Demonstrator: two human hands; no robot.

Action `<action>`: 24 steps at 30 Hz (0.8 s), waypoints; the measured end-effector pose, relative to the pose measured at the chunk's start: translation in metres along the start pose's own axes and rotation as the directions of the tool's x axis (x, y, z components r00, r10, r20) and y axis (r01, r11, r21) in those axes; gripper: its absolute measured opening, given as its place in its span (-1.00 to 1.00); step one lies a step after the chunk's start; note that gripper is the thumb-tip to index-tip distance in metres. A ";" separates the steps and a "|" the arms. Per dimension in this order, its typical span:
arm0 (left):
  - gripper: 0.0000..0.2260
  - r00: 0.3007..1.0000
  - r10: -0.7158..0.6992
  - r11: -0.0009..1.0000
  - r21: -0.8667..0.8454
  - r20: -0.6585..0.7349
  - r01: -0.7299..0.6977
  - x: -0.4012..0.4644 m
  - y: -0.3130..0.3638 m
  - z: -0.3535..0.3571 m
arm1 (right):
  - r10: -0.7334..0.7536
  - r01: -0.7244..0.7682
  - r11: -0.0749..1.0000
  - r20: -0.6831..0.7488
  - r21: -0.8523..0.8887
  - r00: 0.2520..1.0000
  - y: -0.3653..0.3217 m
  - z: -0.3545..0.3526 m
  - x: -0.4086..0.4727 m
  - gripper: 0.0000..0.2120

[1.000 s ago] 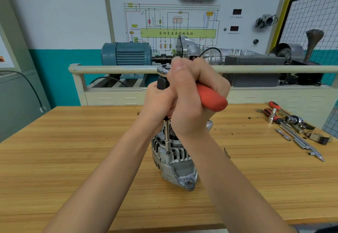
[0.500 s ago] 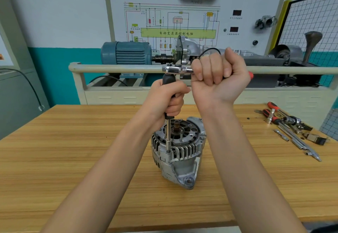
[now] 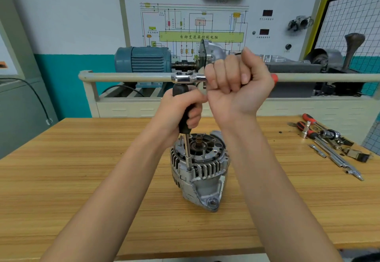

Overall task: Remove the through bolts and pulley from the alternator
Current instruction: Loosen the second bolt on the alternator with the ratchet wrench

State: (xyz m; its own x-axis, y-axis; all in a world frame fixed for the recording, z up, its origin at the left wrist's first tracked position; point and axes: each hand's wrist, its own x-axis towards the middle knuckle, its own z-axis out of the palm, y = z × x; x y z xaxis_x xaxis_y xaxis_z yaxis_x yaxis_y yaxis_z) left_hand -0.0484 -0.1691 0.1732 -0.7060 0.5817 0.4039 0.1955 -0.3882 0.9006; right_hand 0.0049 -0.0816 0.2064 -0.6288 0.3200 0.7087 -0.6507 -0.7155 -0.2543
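Observation:
A silver alternator [image 3: 200, 171] stands on end in the middle of the wooden table [image 3: 82, 169], its shaft end up. A long extension bar [image 3: 187, 151] rises from a bolt at its rim to a chrome ratchet head [image 3: 186, 78]. My left hand [image 3: 181, 109] is wrapped around the black grip of the bar just below the head. My right hand [image 3: 236, 82] is a fist around the ratchet's red handle, whose tip [image 3: 274, 78] sticks out to the right. No pulley shows on the shaft.
Several loose tools [image 3: 329, 142], red-handled drivers, sockets and bars, lie at the table's right end. Behind the table stands a trainer bench with a rail [image 3: 123, 76], a blue motor [image 3: 144, 59] and a wiring board [image 3: 195, 25].
My right hand has swung the ratchet handle from pointing toward me and right, up and out to the right. The left hand stays on the grip.

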 end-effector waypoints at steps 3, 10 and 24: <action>-0.70 0.997 -0.034 0.999 -0.006 0.073 0.034 0.000 0.001 0.000 | 0.085 -0.065 0.982 -0.107 0.177 0.991 -0.005 -0.008 0.006 -0.55; -0.63 0.960 0.050 0.998 0.061 -0.274 -0.035 0.006 -0.006 0.015 | -0.222 0.234 0.955 0.084 -0.182 0.971 0.011 0.002 -0.009 -0.55; -0.68 0.999 -0.033 0.999 -0.026 0.039 0.034 0.000 0.001 0.001 | 0.034 -0.025 0.993 -0.080 0.118 0.996 -0.002 -0.005 0.003 -0.55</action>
State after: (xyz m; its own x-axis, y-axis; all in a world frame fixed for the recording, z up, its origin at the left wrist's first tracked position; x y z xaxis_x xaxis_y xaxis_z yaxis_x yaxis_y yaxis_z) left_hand -0.0475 -0.1689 0.1747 -0.6850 0.6214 0.3802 0.1536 -0.3870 0.9092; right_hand 0.0018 -0.0761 0.2061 -0.6826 0.3437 0.6449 -0.5803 -0.7914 -0.1924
